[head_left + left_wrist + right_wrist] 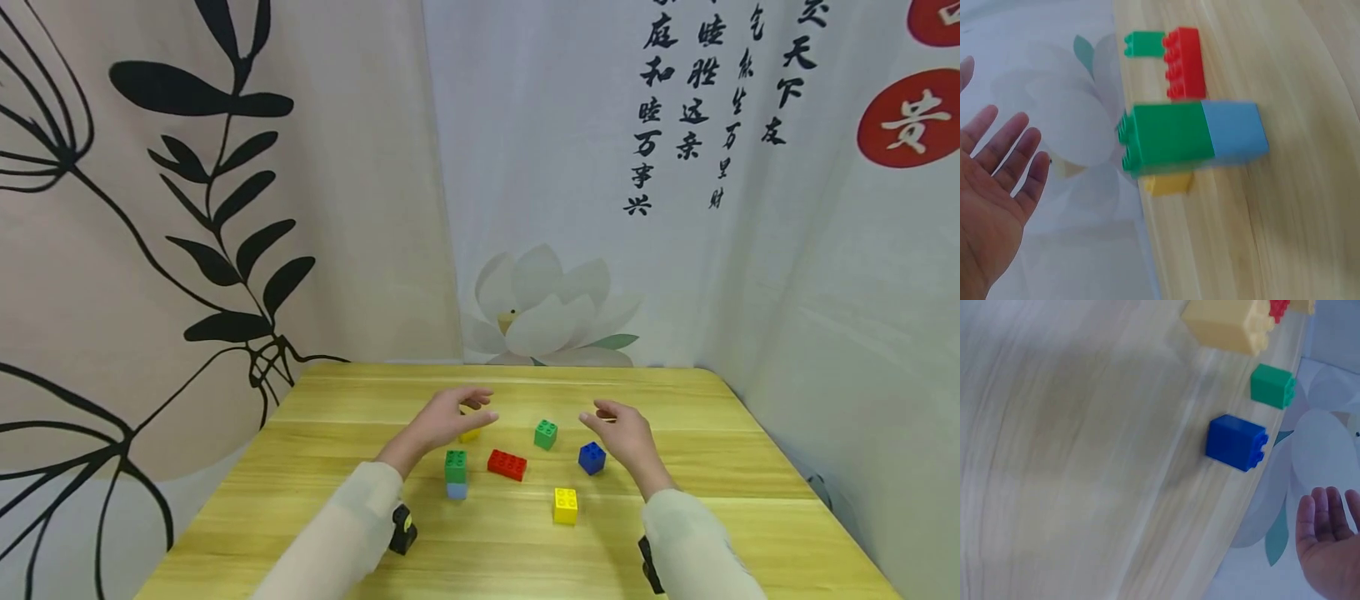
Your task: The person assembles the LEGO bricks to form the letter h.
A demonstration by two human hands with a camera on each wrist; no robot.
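My left hand (448, 418) hovers over the table with its fingers extended, holding nothing. Below it in the head view, a green brick (455, 467) is stacked on a light blue brick (456, 491). A yellow brick (470, 435) is partly hidden behind that hand. My right hand (624, 433) is raised just right of a blue brick (592, 458), fingers relaxed and apart from it. Between the hands lie a red brick (507, 465) and a small green brick (546, 434). Another yellow brick (565, 506) sits nearer the front. The left wrist view shows the stack (1172, 139) close up.
The bricks stand on a wood-grain table (337, 433). A printed curtain (375, 208) hangs behind its far edge, and another white curtain side (840, 333) runs along the right. A dark device (403, 529) is strapped at the left wrist.
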